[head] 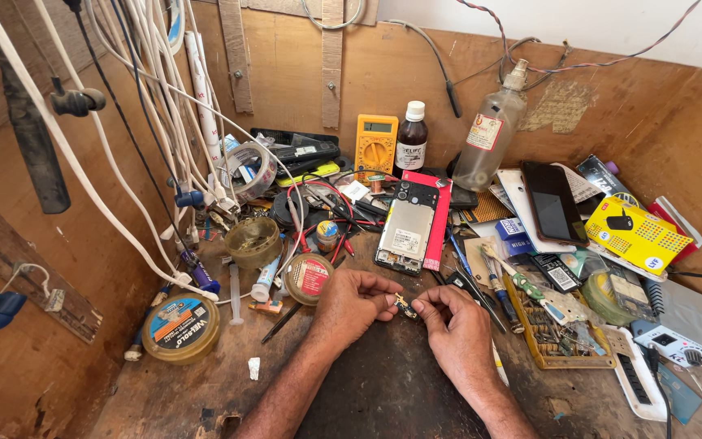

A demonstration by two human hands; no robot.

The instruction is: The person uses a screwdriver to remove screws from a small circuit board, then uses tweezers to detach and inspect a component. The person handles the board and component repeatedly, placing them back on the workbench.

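Note:
My left hand [351, 305] and my right hand [457, 325] meet over a dark mat [383, 382] at the front of a wooden bench. Between their fingertips they pinch a small circuit part [405, 307] with gold-coloured contacts. Just beyond the hands lies an opened phone [405, 234] with its back off, resting partly on a red case [436, 219]. A round tin with a red label [308, 277] sits left of my left hand.
A yellow multimeter [375, 145], a dark bottle [411, 140] and a clear bottle [489, 130] stand at the back. White cables [107, 154] hang at left. A solder-wire reel [180, 327], a parts tray [558, 329], a black phone [554, 203] and a yellow box [635, 234] crowd the sides.

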